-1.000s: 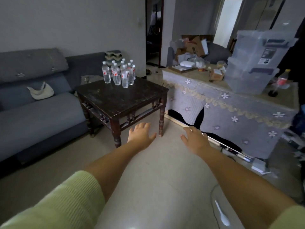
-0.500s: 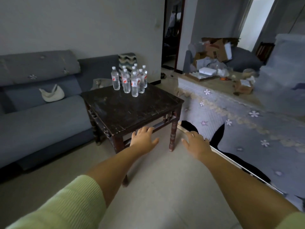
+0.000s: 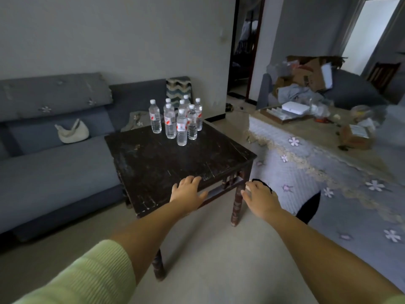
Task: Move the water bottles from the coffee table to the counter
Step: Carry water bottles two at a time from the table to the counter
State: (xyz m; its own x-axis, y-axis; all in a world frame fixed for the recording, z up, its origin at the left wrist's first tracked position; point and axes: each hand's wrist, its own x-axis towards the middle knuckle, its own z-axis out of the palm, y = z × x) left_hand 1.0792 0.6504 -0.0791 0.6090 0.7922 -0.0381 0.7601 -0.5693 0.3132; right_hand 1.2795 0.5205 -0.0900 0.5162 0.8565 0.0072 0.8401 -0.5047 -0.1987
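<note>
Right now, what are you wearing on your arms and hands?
Both hands are bare: no gloves, rings or watch visible on the left hand or right hand. A light green ribbed sleeve is pushed up the left forearm; a matching cuff shows on the right.

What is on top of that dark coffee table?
A cluster of water bottles stands upright at the far side of the coffee table; about eight caps show, though the rear bottles are partly covered by the front ones. The rest of the top looks bare.
</note>
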